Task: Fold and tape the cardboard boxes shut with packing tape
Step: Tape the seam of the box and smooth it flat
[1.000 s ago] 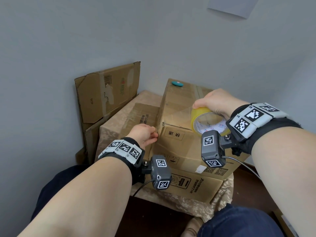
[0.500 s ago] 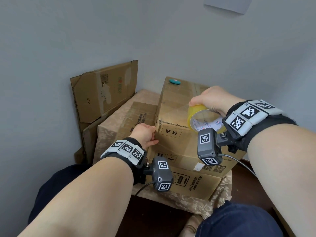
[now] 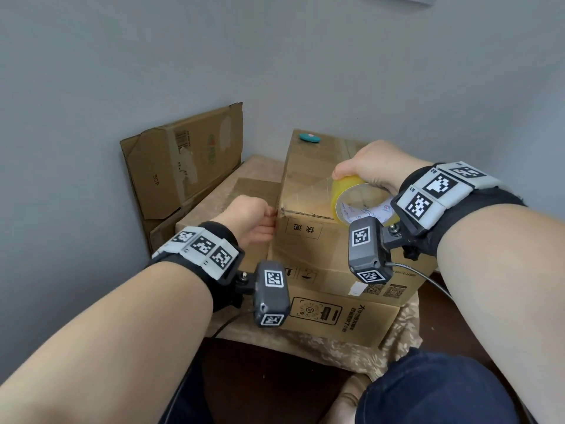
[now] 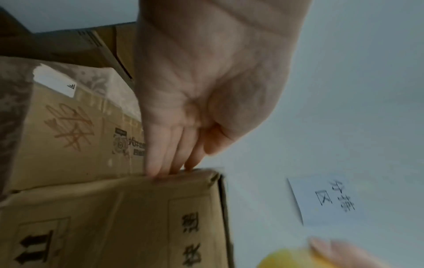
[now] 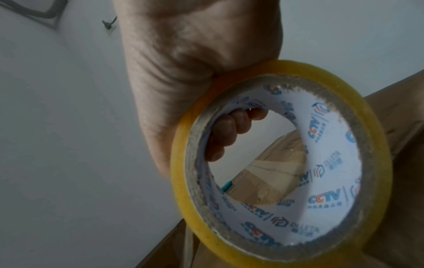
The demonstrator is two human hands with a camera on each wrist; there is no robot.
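Observation:
A closed cardboard box (image 3: pixel 308 240) tops a stack of boxes. My right hand (image 3: pixel 374 169) grips a yellow roll of packing tape (image 3: pixel 357 203) just above the box's near right top. Its fingers (image 5: pixel 229 130) curl through the roll's core (image 5: pixel 321 181). A clear strip of tape (image 3: pixel 308 194) runs from the roll leftward across the box top to its near left corner. My left hand (image 3: pixel 255 220) is at that corner, and its straight fingers (image 4: pixel 169 163) press on the box edge (image 4: pixel 183 174).
A flattened carton (image 3: pixel 183 166) leans on the wall at the left. A small teal object (image 3: pixel 309 138) lies at the far end of the box top. Lower boxes (image 3: pixel 336 316) sit on a patterned cloth (image 3: pixel 397 347). A paper note (image 4: pixel 325 199) hangs on the wall. My knee (image 3: pixel 428 390) is below.
My left hand has crept up the box's left side to its top corner. The right hand and roll have stayed almost still over the box.

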